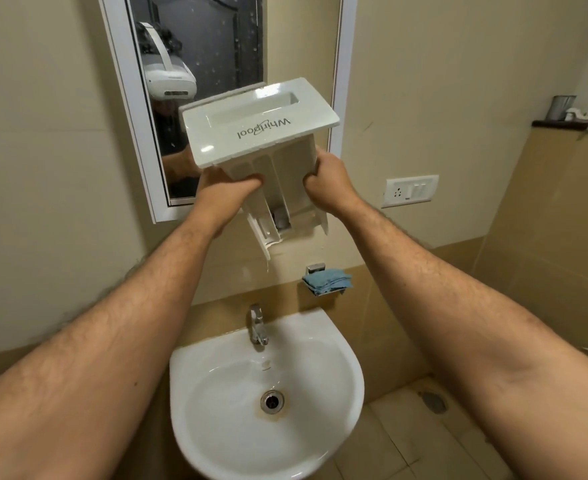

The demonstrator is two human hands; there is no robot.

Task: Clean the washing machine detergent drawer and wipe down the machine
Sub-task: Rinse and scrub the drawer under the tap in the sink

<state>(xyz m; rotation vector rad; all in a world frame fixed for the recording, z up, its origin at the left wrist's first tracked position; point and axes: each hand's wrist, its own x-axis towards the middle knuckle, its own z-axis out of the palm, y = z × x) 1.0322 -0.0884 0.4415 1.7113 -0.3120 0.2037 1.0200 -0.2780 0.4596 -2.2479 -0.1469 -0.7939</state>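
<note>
While both arms stretch up over the sink (216, 455), the detergent drawer (261, 133) hangs high in front of the mirror (195, 64), front panel up and its open back end tipped down. The left hand (223, 188) wraps its fingers over the near left wall, and the right hand (327, 178) clamps the right wall, so both are gripping the drawer body just below the glossy faceplate. Good choice, I'd say: that faceplate looks slick and wet, while the ribbed side walls give the fingers something to bite on. It reads as light, rigid moulded plastic, easy to hold aloft, though the thin partitions and the small lip at the lower end look like the parts that could crack if knocked on the tap (258, 327).

Inside, the compartments show as long channels with nothing solid in them that I can make out; a dark grey insert sits at the bottom of the middle one. A thin dribble of water runs off the lowest corner and falls toward the basin. The basin itself holds only a wet sheen around the drain (272, 402). A folded blue cloth (327, 280) waits on the small wall holder just beside the tap.
</note>
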